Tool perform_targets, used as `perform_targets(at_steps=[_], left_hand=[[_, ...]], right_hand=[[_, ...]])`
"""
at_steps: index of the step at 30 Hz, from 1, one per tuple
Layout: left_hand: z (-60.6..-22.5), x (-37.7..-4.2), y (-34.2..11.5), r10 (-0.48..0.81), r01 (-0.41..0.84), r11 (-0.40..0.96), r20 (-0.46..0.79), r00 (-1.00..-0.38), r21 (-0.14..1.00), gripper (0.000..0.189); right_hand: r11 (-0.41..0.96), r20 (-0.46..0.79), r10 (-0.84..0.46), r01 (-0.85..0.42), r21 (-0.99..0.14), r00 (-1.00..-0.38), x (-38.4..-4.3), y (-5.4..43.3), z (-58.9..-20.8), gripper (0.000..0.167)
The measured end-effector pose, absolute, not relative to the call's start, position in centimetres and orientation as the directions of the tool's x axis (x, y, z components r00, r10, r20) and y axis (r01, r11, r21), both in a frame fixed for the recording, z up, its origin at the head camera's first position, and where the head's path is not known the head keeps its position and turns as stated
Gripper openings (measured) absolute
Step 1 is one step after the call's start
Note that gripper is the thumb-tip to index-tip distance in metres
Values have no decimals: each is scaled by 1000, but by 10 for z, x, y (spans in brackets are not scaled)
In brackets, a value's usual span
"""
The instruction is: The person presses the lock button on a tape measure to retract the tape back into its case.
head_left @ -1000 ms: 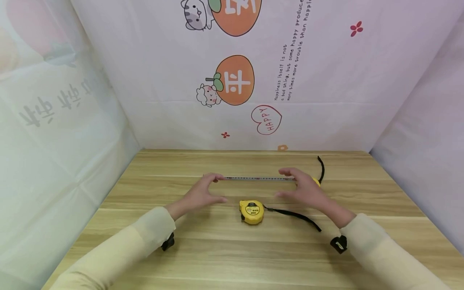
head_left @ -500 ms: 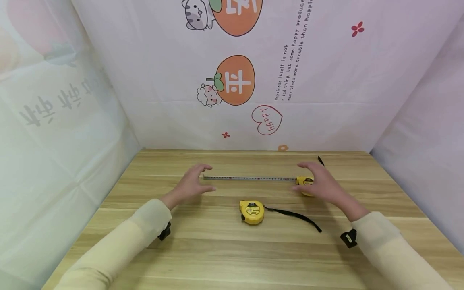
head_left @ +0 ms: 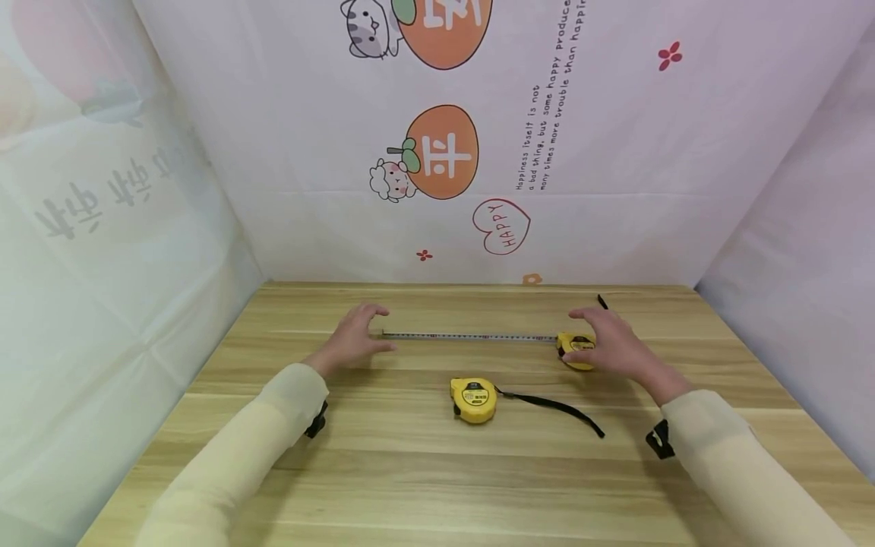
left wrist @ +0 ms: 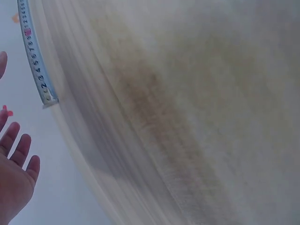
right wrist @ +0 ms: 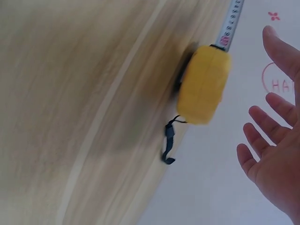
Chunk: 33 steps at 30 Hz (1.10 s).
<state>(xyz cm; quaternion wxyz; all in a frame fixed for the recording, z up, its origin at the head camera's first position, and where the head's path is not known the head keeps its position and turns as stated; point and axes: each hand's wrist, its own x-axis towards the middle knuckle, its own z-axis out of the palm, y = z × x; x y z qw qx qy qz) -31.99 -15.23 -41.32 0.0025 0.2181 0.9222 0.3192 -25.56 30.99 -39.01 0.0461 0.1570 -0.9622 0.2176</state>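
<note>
at the bottom of the head view, the left sleeve (head_left: 239, 448) enters from the lower left and the right sleeve (head_left: 738, 456) from the lower right, over the wood-grain surface (head_left: 437, 486). just below the centre of the frame lies the nearer tape measure (head_left: 474, 401), yellow, its black strap (head_left: 554, 405) trailing to the right. farther up, the left hand (head_left: 352, 338), left of centre, has its fingers and thumb parted and grips nothing, near the hooked end of a drawn-out blade (head_left: 472, 336). the blade runs across the middle to the farther tape measure (head_left: 574, 342), right of centre. there the right hand (head_left: 611, 343) also has thumb and fingers spread, gripping nothing; the right wrist view shows it beside the yellow case, apart from it. behind, filling the upper frame, hangs a white cloth (head_left: 328, 190) with orange fruit prints (head_left: 444, 152) and a red heart (head_left: 502, 226).
</note>
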Motion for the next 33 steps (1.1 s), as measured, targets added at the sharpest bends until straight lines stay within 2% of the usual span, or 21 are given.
perform_targets(at_steps=[11,26,33], left_hand=[[-421,-330,-156,394,356,736,64,-917,576,62],[-425,-334,-153,449,416,782,43,-892,464,51],[-425,-335,-150,435,405,800,37,-900,443,47]], right_hand=[[894,110,-297,-316,-318,-949,-266,323,-406,78],[907,93,-358,-370,-202,-929,-267,321,-417,78],[904,85,-380,-390,-176,-921,-268,320,-420,77]])
